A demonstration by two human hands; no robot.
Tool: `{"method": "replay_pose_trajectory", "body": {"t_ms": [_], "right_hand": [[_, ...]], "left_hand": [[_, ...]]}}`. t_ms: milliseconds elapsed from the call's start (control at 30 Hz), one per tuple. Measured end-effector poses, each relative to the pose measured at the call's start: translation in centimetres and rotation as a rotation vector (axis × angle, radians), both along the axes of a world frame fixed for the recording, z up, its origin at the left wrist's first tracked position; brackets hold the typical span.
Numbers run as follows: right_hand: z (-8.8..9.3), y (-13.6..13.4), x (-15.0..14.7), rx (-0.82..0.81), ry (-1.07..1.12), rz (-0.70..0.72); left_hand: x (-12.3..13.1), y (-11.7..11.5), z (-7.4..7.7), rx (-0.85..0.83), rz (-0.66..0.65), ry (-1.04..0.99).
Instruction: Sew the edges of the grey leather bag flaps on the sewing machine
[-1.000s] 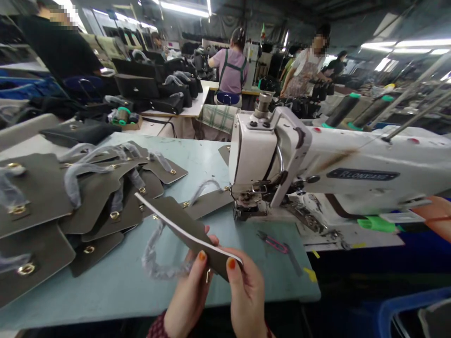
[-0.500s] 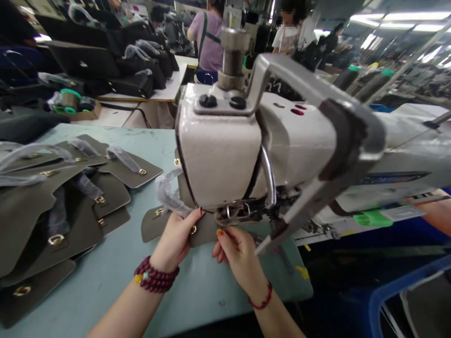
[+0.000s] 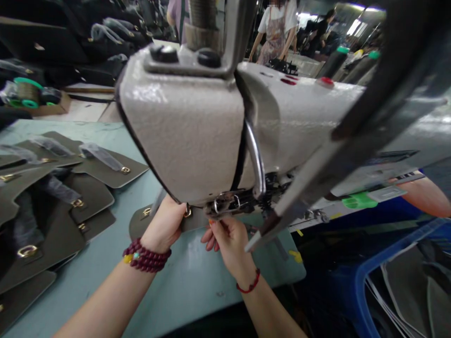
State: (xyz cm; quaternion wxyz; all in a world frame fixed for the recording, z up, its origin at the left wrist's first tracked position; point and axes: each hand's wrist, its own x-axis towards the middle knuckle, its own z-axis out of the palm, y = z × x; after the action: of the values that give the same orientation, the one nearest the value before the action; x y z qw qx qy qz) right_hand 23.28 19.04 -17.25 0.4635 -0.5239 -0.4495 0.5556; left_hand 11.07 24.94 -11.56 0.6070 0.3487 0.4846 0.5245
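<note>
A grey-brown bag panel (image 3: 138,224) with gold metal fittings lies beneath the head of a white sewing machine (image 3: 186,131). My left hand (image 3: 165,224) is closed on this panel, its thumb beside a gold ring fitting (image 3: 188,211). At the panel's near right edge, just by the presser foot area (image 3: 225,203), my right hand (image 3: 230,241) pinches with thumb and forefinger while its other fingers curl below. The machine head hides the far part of the panel, and the needle cannot be made out.
Similar panels (image 3: 93,188) with plastic-wrapped handles are piled on the pale green table (image 3: 197,291) at left. A metal guard bar (image 3: 317,164) slants close in front of the machine. A blue bin (image 3: 362,277) holding flat pieces stands at lower right. Another person (image 3: 276,30) is behind.
The view has moved nearer, so the machine looms larger and farther left. My left hand has shifted on the panel, and the plastic-wrapped handle beside it is now mostly out of sight.
</note>
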Motion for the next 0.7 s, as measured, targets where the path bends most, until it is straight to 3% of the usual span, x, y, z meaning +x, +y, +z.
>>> {"method": "replay_pose_trajectory", "body": {"t_ms": [100, 200, 367, 533, 700], "right_hand": [[0.2, 0.0, -0.1, 0.002, 0.004, -0.007], [0.3, 0.0, -0.2, -0.007, 0.023, -0.01], [0.7, -0.2, -0.3, -0.017, 0.028, -0.023], [1.3, -0.3, -0.2, -0.014, -0.005, -0.017], [1.4, -0.2, 0.1, -0.051, 0.02, -0.019]], "left_hand": [[-0.5, 0.0, -0.8, 0.019, -0.025, 0.028], [-1.6, -0.1, -1.7, -0.011, -0.138, -0.008], [-3.4, -1.0, -3.0, -0.161, -0.347, -0.003], [-3.7, -1.3, -3.5, -0.356, -0.561, -0.049], [-3.6, -1.0, -3.7, -0.309, -0.586, -0.11]]}}
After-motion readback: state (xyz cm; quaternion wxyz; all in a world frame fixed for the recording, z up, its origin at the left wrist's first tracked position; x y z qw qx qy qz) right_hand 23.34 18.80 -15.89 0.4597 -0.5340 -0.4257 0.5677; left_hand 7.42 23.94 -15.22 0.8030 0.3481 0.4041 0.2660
